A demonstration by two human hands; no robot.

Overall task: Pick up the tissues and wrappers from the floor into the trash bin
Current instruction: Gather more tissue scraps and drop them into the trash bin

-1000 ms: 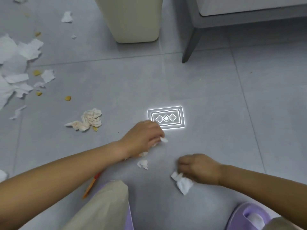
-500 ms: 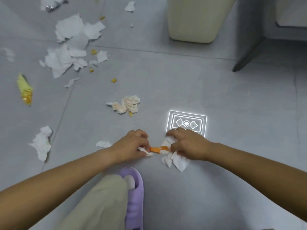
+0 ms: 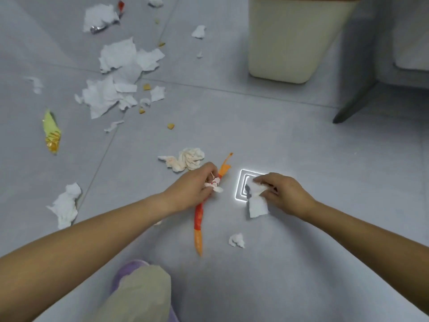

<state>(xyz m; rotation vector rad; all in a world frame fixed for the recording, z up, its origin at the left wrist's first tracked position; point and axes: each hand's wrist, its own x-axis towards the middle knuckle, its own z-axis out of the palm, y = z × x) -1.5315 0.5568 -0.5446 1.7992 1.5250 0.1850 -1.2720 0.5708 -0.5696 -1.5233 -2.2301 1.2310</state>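
- So, grey tile floor (image 3: 301,217) fills the view, litter mostly on the left side.
- Cream trash bin (image 3: 299,38) stands upright at the top, right of centre, well apart from both hands; dark furniture leg (image 3: 352,108) near it on the right.
- Big pile of torn white tissues (image 3: 116,77) lies upper left, w/ small yellow crumbs (image 3: 171,126) around it.
- Left hand (image 3: 192,187), fingers curled, grips a long orange wrapper (image 3: 199,219) near its middle, plus a small tissue scrap (image 3: 214,185); the wrapper's ends stick out above & below the fist.
- Right hand (image 3: 285,194) has its fingers curled on a white tissue (image 3: 256,203), over a glowing rectangle mark (image 3: 240,182) on the floor; can't tell if the tissue touches the floor.
- Stained crumpled tissue (image 3: 185,159) lies just beyond the left hand.
- Another crumpled tissue (image 3: 66,205) lies left of the left forearm; yellow wrapper (image 3: 52,133) further up, far left.
- Small tissue bit (image 3: 236,240) lies below the right hand, near the orange wrapper's lower end.
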